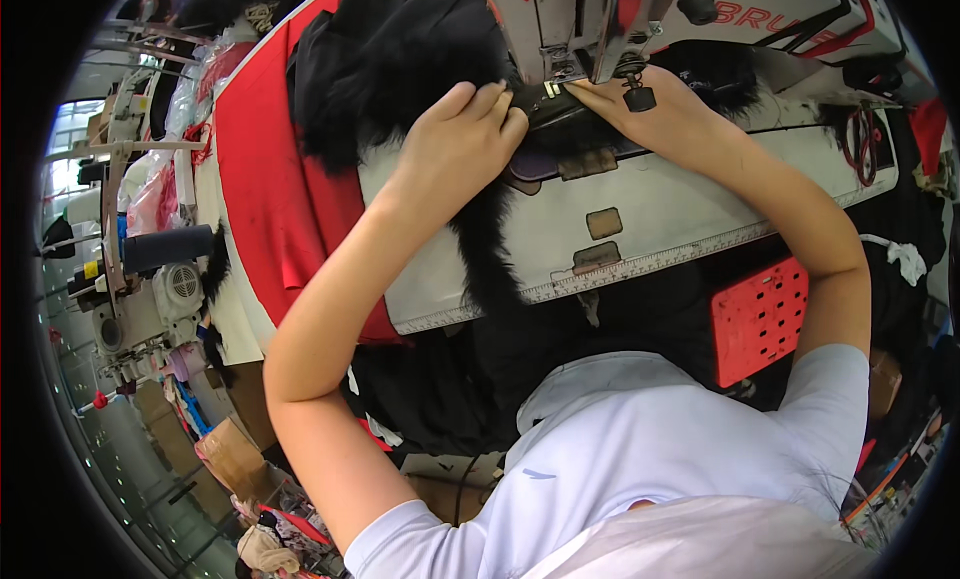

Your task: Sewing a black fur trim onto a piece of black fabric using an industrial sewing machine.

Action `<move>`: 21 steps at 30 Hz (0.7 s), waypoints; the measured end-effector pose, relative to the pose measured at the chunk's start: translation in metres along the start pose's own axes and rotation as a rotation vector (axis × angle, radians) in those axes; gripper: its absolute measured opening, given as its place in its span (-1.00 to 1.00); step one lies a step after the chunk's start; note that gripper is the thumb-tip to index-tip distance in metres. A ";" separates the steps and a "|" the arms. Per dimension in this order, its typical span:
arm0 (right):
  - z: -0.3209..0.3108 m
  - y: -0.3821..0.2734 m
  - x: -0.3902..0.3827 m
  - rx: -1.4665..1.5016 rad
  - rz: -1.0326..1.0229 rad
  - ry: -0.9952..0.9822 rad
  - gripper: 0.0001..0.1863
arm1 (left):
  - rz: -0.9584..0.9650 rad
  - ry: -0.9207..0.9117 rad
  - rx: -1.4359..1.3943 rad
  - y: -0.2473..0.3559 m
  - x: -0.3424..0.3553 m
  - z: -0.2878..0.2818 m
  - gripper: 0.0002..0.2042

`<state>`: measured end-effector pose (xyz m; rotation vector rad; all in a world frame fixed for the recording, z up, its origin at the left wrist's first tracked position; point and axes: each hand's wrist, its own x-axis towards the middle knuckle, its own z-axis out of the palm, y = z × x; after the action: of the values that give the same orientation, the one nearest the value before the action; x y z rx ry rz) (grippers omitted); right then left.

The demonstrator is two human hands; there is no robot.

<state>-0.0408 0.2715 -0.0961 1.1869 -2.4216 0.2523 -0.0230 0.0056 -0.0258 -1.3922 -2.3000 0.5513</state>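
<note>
A black furry garment piece (400, 79) is bunched up left of the sewing machine (560, 29) and runs under its presser foot (552, 87). My left hand (465, 134) has its fingers curled closed on the fur close to the foot. From under it a strip of black fur (487, 244) hangs over the table's front edge. On the other side of the needle area, my right hand (660, 114) lies with outstretched fingers on the dark, smooth part of the fabric. The machine hides some of its fingers.
The white sewing table (680, 204) has a ruler strip (650, 259) along its front edge. Red cloth (265, 179) covers its left end. A red perforated plastic panel (760, 321) stands below, at the right. Further machine parts (180, 289) are beyond the left side.
</note>
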 end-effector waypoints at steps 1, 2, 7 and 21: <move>-0.013 -0.005 0.006 0.076 0.033 0.018 -0.81 | -0.078 -0.014 -0.077 0.002 -0.002 0.002 -0.75; -0.023 -0.008 0.010 0.153 0.066 0.034 -0.80 | -0.076 -0.016 -0.078 0.003 -0.005 0.002 -0.75; -0.042 -0.012 0.014 -0.045 0.091 -0.016 -0.82 | -0.192 0.037 -0.173 0.002 0.000 -0.006 -0.82; -0.063 -0.021 0.006 -0.273 -0.063 0.008 -0.85 | -0.342 0.151 -0.211 0.039 -0.004 -0.023 -0.61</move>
<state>-0.0085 0.2758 -0.0374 1.1321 -2.3164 -0.0904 0.0200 0.0217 -0.0270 -1.0472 -2.4496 0.0973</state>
